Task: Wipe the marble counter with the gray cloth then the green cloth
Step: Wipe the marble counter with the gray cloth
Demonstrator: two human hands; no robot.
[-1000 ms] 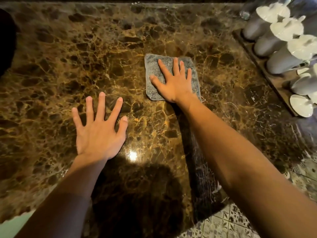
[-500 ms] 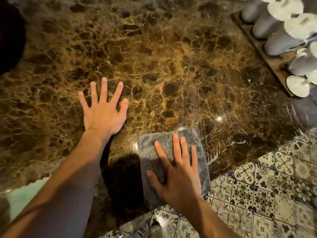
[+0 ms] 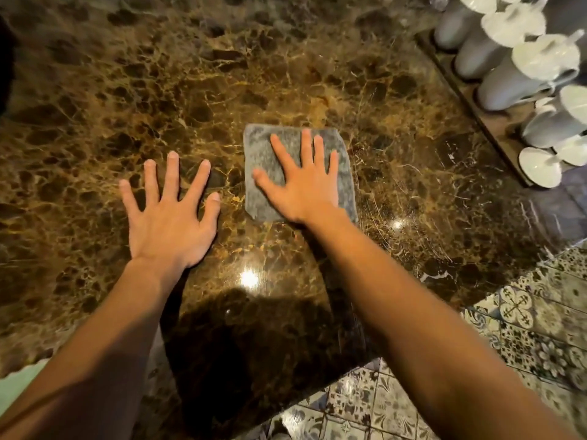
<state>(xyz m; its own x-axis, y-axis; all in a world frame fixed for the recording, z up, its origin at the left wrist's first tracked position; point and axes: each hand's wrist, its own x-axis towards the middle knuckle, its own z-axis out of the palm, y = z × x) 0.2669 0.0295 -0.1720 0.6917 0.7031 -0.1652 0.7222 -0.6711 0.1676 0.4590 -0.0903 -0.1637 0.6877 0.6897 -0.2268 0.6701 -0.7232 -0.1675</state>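
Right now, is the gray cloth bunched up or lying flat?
Flat: the square gray cloth lies spread on the brown marble counter, pressed under the open right hand.

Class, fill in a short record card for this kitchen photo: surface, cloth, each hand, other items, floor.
Surface: brown marble counter, glossy
Cloth: gray cloth, lying flat on the counter
Right hand: pressed flat on the cloth, fingers spread
Left hand: flat on bare marble, beside the cloth
Other items: white lidded jugs on a wooden tray, far right
Floor: patterned tiles
Green cloth: not visible
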